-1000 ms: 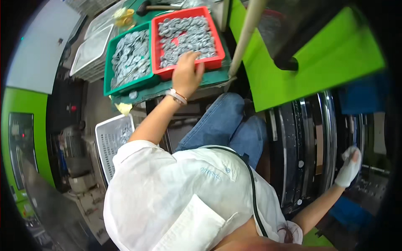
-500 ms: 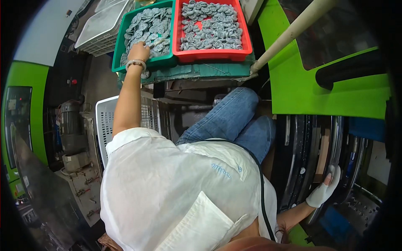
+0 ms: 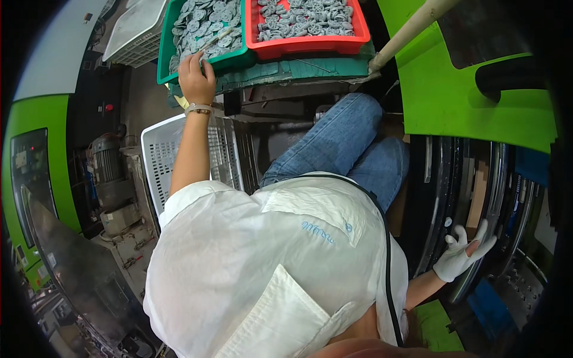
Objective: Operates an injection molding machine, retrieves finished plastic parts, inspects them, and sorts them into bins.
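Observation:
My bare left hand point(image 3: 196, 82), with bracelets at the wrist, is at the near rim of a green tray point(image 3: 239, 61). Its fingers are spread a little, and nothing shows in them. Flat grey plastic discs with cut-out patterns point(image 3: 200, 21) fill that tray. On top of them, just beyond my fingers, lies a thin pale stick-like tool point(image 3: 216, 38). Out to the right, my right hand point(image 3: 462, 253) wears a white glove with some bare skin showing. It is open, fingers apart, beside the dark and metal bars point(image 3: 492, 197) of a machine.
A red tray point(image 3: 310, 45) of similar grey parts adjoins the green one on a worn green bench point(image 3: 292, 70). Below stands a white perforated crate point(image 3: 161, 158). White baskets point(image 3: 134, 36) are stacked at upper left. A pale pole point(image 3: 412, 33) slants before the green machine panel point(image 3: 441, 113).
My left hand has drawn back from among the discs to the tray's near rim. The fingers of my gloved right hand have spread apart. The view has shifted somewhat.

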{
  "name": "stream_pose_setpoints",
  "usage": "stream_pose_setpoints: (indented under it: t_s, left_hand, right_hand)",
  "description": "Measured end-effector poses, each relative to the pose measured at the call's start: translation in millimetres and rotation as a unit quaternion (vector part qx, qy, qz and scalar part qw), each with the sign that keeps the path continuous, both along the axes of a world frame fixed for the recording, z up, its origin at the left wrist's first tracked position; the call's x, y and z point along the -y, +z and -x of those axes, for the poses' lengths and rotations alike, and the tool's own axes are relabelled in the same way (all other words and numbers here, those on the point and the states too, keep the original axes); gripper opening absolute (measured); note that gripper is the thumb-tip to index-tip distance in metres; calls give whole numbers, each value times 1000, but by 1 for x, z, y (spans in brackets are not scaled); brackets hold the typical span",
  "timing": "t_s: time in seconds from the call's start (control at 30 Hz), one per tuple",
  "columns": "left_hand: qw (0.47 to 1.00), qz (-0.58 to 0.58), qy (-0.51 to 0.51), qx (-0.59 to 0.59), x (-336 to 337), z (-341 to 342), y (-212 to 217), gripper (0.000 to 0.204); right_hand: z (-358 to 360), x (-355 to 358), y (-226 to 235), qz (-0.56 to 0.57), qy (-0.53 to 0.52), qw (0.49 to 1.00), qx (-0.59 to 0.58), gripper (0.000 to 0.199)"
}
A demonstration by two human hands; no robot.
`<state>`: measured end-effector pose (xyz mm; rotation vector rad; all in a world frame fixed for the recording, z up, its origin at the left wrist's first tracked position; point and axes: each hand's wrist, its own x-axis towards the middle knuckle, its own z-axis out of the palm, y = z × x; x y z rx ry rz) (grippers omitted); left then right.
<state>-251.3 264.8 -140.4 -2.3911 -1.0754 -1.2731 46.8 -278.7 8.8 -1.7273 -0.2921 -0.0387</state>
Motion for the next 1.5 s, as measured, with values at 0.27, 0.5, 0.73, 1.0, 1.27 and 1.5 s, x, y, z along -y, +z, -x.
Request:
stream_pose_setpoints:
  t_s: [0.27, 0.5, 0.73, 1.0, 1.27, 1.5]
  left_hand:
    - [995, 84, 37, 24, -12, 13, 21, 16]
    - [968, 189, 130, -99, 11, 58, -18, 32]
    - [958, 223, 121, -136, 8, 52, -49, 46]
    - [908, 385, -152, 70, 94, -44, 1, 40]
    - [700, 317, -639, 41, 237, -185, 121, 46]
    - [627, 300, -719, 29, 278, -224, 136, 47]
  right_hand:
    - [-10, 14, -12, 2, 16, 997, -71, 37]
    - [-2, 13, -25, 5, 6, 996, -89, 36]
    - [-11, 5, -14, 46, 30, 996, -65, 34]
    - [-5, 8, -27, 6, 38, 993, -114, 32]
    - [20, -101, -8, -100, 348, 925, -114, 51]
    - [18, -79, -9, -243, 330, 888, -207, 43]
